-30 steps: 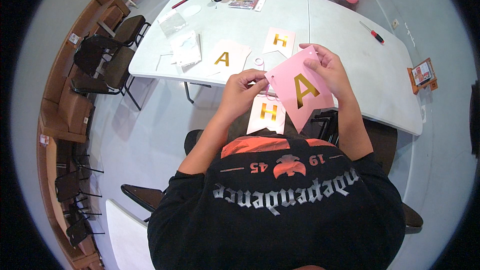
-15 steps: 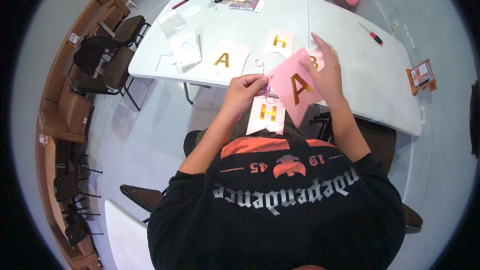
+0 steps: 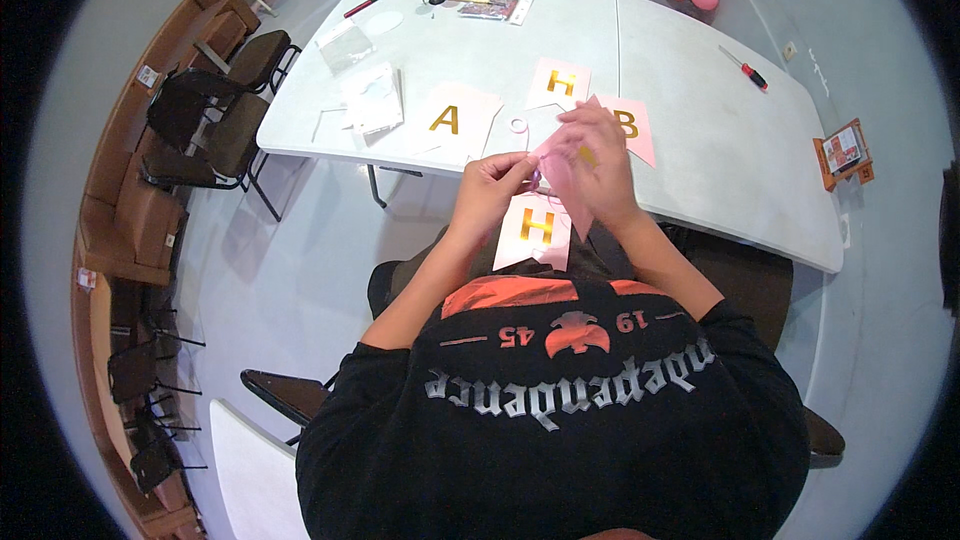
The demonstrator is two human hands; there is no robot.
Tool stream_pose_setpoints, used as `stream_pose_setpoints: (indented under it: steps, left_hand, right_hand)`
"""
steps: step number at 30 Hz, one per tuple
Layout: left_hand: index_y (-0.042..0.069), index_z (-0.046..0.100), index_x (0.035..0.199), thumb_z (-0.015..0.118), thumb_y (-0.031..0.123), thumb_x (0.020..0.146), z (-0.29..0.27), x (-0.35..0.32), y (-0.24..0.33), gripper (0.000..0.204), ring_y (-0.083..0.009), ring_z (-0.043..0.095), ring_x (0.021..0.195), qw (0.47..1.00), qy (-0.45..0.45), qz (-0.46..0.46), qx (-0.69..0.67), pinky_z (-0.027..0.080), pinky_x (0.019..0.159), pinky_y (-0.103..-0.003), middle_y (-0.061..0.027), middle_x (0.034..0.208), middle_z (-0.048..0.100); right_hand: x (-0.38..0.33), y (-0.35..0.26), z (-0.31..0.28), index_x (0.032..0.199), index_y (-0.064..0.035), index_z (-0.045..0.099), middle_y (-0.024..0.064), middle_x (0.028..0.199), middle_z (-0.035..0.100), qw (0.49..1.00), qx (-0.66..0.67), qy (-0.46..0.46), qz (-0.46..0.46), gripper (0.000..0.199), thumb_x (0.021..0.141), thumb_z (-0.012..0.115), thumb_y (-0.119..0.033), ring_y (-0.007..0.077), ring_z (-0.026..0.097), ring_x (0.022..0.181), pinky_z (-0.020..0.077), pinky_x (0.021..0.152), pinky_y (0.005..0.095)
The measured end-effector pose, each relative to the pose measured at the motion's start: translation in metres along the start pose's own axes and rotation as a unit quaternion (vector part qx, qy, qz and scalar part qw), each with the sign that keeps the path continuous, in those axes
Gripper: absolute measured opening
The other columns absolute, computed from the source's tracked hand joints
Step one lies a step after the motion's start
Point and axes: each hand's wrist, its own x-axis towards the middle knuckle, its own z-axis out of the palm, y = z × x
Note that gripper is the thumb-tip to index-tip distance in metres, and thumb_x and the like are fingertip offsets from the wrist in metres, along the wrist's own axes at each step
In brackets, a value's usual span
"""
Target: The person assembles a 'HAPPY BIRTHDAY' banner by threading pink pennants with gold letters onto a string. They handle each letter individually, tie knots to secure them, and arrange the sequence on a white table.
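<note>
Looks like the threading step, prob: pink card [image 3: 562,172] is pinched by left hand [image 3: 497,183] and right hand [image 3: 597,165], fingers closed on it above the surface [image 3: 700,130]. Next, the hole needs lining up w/ steady fingers.

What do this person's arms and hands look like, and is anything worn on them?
Both forearms come up bare from the short sleeves of a black T-shirt printed with pale lettering and an orange band. The left hand and the right hand are bare too: no gloves. No watch, bracelet or ring can be made out, though the picture is too small to be sure.
</note>
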Motion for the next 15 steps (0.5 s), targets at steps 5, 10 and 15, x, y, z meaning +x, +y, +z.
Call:
stream_pose_setpoints:
  steps: [5, 10, 15]
  left_hand:
    - [-0.002, 0.065, 0.097, 0.059, 0.017, 0.088, -0.006, 0.002, -0.009, 0.022, -0.0119, 0.061, 0.075, 1.0, 0.016, -0.003, -0.023, 0.052, 0.072, -0.025, -0.0063, 0.084, 0.064]
    - [-0.003, 0.063, 0.1, 0.06, 0.015, 0.087, -0.008, 0.004, -0.019, 0.022, -0.0128, 0.061, 0.076, 0.994, -0.013, -0.026, -0.106, 0.052, 0.07, -0.025, -0.008, 0.085, 0.064]
    - [0.001, 0.059, 0.111, 0.062, 0.013, 0.082, -0.008, 0.004, -0.005, 0.032, -0.0203, 0.059, 0.095, 0.991, 0.042, 0.098, 0.087, 0.047, 0.083, -0.031, -0.0099, 0.104, 0.061]
  right_hand:
    - [0.013, 0.034, -0.034, 0.095, -0.0051, 0.052, 0.0058, 0.101, 0.059, 0.881, 0.314, 0.129, 0.329, 0.009, 0.092, 0.049, -0.014, 0.0151, 0.054, 0.099, 0.0415, 0.089, 0.0296]
    - [0.002, 0.048, -0.032, 0.092, -0.0014, 0.054, 0.0015, 0.084, 0.058, 0.894, 0.286, -0.026, 0.344, 0.013, 0.091, 0.052, -0.014, 0.0071, 0.053, 0.075, 0.0442, 0.07, 0.0215]
    - [-0.004, 0.038, -0.023, 0.089, -0.001, 0.056, -0.0008, 0.082, 0.057, 0.929, 0.231, -0.021, 0.287, 0.005, 0.088, 0.056, -0.006, 0.0064, 0.053, 0.077, 0.0427, 0.072, 0.0194]
